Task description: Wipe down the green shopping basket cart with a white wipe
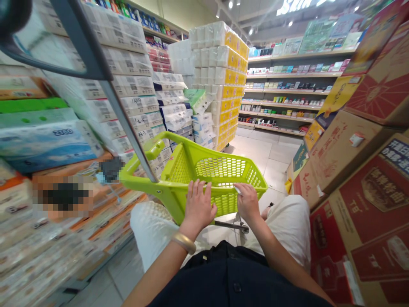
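Observation:
A lime-green rolling shopping basket (222, 158) with pierced plastic walls stands tilted before my knees. My left hand (198, 204) holds its near rim, fingertips hooked over the edge and thumb on the outside wall. Farther right along that rim, my right hand (247, 200) is closed, with a small white thing (237, 189) between its fingers; its kind is too small to tell. A metal pull rod (128, 123) rises from the basket's left end to a grey handle (86, 47) at the upper left. The part of the basket's floor behind the near wall is hidden.
Stacked tissue packs (121, 64) line the left, with a tall pile of paper rolls (220, 76) beyond. Cardboard cartons (345, 149) crowd my right side. Shelves of small goods (287, 81) stand across the tiled floor (252, 143). A blurred-out person's head (65, 194) shows at left.

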The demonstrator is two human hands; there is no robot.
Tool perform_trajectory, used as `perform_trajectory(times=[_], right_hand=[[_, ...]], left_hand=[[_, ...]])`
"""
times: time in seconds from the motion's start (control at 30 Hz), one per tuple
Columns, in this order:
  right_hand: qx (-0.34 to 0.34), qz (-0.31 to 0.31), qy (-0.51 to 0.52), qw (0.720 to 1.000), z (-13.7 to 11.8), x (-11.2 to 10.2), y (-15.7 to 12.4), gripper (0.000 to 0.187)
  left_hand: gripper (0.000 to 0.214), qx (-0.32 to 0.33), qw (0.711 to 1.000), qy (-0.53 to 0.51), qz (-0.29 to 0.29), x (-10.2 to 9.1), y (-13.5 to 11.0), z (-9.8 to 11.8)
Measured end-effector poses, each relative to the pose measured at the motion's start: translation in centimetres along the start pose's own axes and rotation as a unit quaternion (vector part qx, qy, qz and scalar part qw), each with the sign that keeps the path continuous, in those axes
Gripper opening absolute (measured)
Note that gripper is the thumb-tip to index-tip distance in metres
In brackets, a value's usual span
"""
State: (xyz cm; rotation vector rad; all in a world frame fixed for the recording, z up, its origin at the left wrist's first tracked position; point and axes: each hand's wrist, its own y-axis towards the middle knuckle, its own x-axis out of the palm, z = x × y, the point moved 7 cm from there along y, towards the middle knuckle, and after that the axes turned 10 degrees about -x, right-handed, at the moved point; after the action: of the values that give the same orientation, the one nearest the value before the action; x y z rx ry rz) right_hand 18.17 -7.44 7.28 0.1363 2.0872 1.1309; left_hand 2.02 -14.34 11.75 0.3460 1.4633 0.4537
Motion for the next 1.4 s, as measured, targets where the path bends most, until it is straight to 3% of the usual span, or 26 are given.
perform_trajectory(times=[0.1,0.17,0.4,0.5,0.6,0.67,0.9,0.97,1.1,1.17,1.33,1.4], right_hand=[[-0.04,-0.019,0.018,0.999,-2.2,0.8,0.1,0.047],[-0.047,-0.027,0.02,0.998,-2.1,0.8,-0.3,0.05],[0.052,0.039,-0.045,0.997,3.1,-1.4,-1.9,0.044],[0.032,0.039,-0.034,0.998,1.4,-0.6,-1.7,0.046],[-0.04,-0.004,0.015,0.999,-1.8,1.0,-1.1,0.051],[-0.061,-0.024,0.032,0.997,-2.5,1.4,-1.1,0.053],[0.047,0.047,-0.024,0.997,2.6,-1.1,-2.3,0.046],[0.038,0.044,-0.017,0.998,1.7,-0.6,-2.3,0.047],[-0.067,-0.034,0.049,0.996,-3.0,1.7,-1.6,0.057],[-0.084,-0.052,0.059,0.993,-3.6,2.0,-1.5,0.059],[0.018,0.029,-0.01,0.999,1.3,-0.3,-2.2,0.049],[0.045,0.052,-0.025,0.997,2.2,-0.7,-2.5,0.048]], left_hand=[[0.069,0.029,0.999,-0.01,-0.011,1.1,-0.3,1.6],[0.071,0.055,0.998,-0.021,-0.035,2.1,-0.6,2.5],[0.071,0.057,0.995,-0.025,-0.08,3.3,-0.8,2.0],[0.073,0.045,0.995,-0.018,-0.082,3.3,-0.8,1.9],[0.076,0.042,0.995,-0.016,-0.084,3.5,-1.0,1.8],[0.077,0.044,0.996,-0.018,-0.081,3.6,-1.2,1.7],[0.077,0.047,0.996,-0.024,-0.076,3.7,-1.6,1.5],[0.077,0.045,0.996,-0.022,-0.077,3.8,-1.6,1.6],[0.077,0.044,0.996,-0.023,-0.072,3.9,-1.6,1.6],[0.078,0.046,0.996,-0.024,-0.072,3.9,-1.7,1.6],[0.081,0.05,0.996,-0.025,-0.077,3.8,-1.8,1.6],[0.082,0.048,0.996,-0.025,-0.077,3.8,-1.8,1.6]])
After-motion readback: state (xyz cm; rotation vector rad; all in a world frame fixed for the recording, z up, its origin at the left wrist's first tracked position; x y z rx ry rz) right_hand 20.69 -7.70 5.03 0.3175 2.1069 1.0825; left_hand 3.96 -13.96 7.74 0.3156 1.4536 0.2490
